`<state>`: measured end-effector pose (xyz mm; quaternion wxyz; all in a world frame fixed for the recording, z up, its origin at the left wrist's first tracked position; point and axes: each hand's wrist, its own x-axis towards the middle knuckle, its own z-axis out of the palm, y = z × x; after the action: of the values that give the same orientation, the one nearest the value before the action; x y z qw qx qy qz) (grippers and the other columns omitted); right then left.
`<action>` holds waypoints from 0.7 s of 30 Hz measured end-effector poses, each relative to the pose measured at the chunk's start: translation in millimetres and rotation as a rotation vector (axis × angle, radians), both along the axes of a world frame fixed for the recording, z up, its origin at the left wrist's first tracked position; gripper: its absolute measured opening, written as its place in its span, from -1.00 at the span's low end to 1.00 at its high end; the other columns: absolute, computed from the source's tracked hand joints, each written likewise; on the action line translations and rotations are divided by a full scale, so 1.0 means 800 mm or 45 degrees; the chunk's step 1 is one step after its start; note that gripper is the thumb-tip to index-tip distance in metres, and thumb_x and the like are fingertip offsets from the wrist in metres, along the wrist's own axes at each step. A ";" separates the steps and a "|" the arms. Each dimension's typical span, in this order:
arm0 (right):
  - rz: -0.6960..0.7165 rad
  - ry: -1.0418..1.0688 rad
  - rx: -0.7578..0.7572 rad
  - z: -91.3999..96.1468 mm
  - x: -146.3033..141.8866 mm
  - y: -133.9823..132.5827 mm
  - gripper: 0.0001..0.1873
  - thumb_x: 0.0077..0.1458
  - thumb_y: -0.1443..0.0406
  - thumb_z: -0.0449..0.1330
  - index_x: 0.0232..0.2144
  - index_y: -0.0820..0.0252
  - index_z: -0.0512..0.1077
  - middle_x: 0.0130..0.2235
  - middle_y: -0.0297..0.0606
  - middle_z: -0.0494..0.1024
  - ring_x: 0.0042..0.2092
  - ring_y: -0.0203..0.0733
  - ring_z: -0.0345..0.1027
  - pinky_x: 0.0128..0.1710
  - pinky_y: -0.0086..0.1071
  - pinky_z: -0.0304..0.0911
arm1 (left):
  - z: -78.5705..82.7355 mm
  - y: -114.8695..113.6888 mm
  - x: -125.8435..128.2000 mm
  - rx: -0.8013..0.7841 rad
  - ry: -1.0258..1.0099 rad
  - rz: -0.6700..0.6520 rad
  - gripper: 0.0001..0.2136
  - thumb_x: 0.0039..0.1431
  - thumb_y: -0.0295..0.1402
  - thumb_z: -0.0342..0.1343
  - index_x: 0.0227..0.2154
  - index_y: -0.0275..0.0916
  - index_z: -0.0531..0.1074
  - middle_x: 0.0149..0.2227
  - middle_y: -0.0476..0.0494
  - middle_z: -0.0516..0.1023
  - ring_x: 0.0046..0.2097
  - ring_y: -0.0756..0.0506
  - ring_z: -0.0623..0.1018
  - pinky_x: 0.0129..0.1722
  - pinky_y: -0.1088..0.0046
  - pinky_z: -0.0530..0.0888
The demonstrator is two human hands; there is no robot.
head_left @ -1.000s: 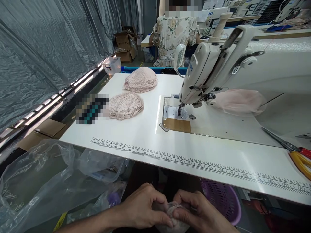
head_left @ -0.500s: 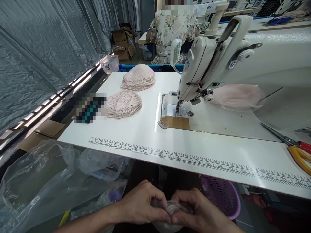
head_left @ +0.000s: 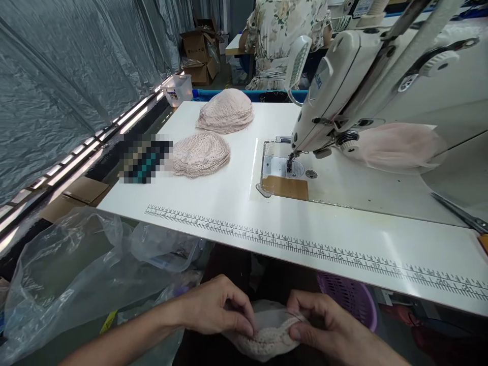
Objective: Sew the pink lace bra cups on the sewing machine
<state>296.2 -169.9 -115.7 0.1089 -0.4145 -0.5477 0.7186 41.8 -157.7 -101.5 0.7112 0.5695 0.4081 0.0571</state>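
Below the table's front edge, my left hand (head_left: pixel 215 307) and my right hand (head_left: pixel 328 325) both pinch a small pale pink lace piece (head_left: pixel 267 333) that is stretched between them. Each hand's fingers are closed on its edge. On the white table (head_left: pixel 229 203) lie two stacks of similar pink lace pieces, one near (head_left: pixel 200 154) and one farther back (head_left: pixel 225 110). A white sewing machine (head_left: pixel 366 86) stands to the right, its needle (head_left: pixel 290 163) over the metal plate.
Clear plastic bags (head_left: pixel 76 274) fill the lower left. A purple basket (head_left: pixel 348 300) sits under the table. Scissors (head_left: pixel 463 216) lie at the right edge. Pink tulle (head_left: pixel 396 147) lies behind the machine. A person in a floral dress (head_left: pixel 285 35) stands at the far end, near cardboard boxes (head_left: pixel 198 56).
My hands have moved apart and spread the lace piece out between them; before, they were bunched close together around it. The view has shifted slightly.
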 end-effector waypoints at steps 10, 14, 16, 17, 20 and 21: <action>-0.025 0.164 -0.112 -0.011 0.001 -0.004 -0.64 0.10 0.06 0.23 -0.49 0.16 0.25 -0.48 -0.42 0.31 -0.41 -0.34 0.11 -0.39 -0.47 0.07 | -0.001 -0.002 -0.002 -0.191 -0.132 0.068 -0.76 -0.13 -0.28 0.38 -0.36 -0.26 0.62 -0.46 -0.04 0.57 -0.41 0.02 0.49 -0.37 0.63 0.39; -0.018 0.191 -0.128 -0.016 0.003 -0.006 -0.61 0.11 0.03 0.22 -0.49 0.15 0.20 -0.49 -0.44 0.30 -0.42 -0.35 0.09 -0.40 -0.48 0.06 | -0.009 -0.007 -0.004 -0.174 -0.089 0.014 -0.56 -0.31 -0.13 0.44 -0.30 -0.22 0.61 -0.53 0.07 0.45 -0.47 0.07 0.35 -0.47 0.65 0.26; -0.003 0.186 -0.122 -0.016 0.003 -0.005 -0.59 0.11 0.00 0.20 -0.49 0.15 0.18 -0.49 -0.45 0.28 -0.42 -0.35 0.07 -0.41 -0.49 0.04 | -0.012 -0.008 -0.004 -0.128 -0.100 -0.006 -0.59 -0.28 -0.09 0.42 -0.35 -0.22 0.61 -0.54 0.07 0.39 -0.48 0.08 0.30 -0.51 0.64 0.20; 0.005 0.175 -0.114 -0.015 0.003 -0.005 -0.58 0.10 -0.01 0.20 -0.48 0.14 0.18 -0.49 -0.45 0.27 -0.42 -0.35 0.06 -0.41 -0.50 0.04 | -0.013 -0.009 -0.003 -0.094 -0.116 -0.004 -0.63 -0.24 -0.08 0.40 -0.39 -0.23 0.62 -0.53 0.07 0.38 -0.48 0.08 0.29 -0.51 0.63 0.19; 0.041 0.115 -0.111 -0.008 -0.003 -0.002 -0.59 0.03 -0.02 0.24 -0.47 0.17 0.27 -0.48 -0.43 0.29 -0.42 -0.34 0.09 -0.43 -0.50 0.04 | -0.015 -0.010 0.000 -0.057 -0.177 0.027 -0.72 -0.13 -0.13 0.36 -0.45 -0.25 0.62 -0.49 0.02 0.43 -0.42 0.06 0.37 -0.43 0.63 0.26; 0.057 0.094 -0.126 -0.005 -0.007 -0.001 -0.61 -0.01 -0.01 0.27 -0.45 0.19 0.33 -0.48 -0.42 0.31 -0.43 -0.34 0.10 -0.45 -0.50 0.04 | -0.015 -0.010 0.001 -0.092 -0.186 0.037 -0.73 -0.10 -0.14 0.34 -0.43 -0.25 0.62 -0.48 0.00 0.46 -0.41 0.04 0.40 -0.40 0.63 0.30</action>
<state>290.8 -170.7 -119.9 0.0923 -0.3800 -0.5164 0.7618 43.0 -165.8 -113.4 0.7583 0.5317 0.3652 0.0941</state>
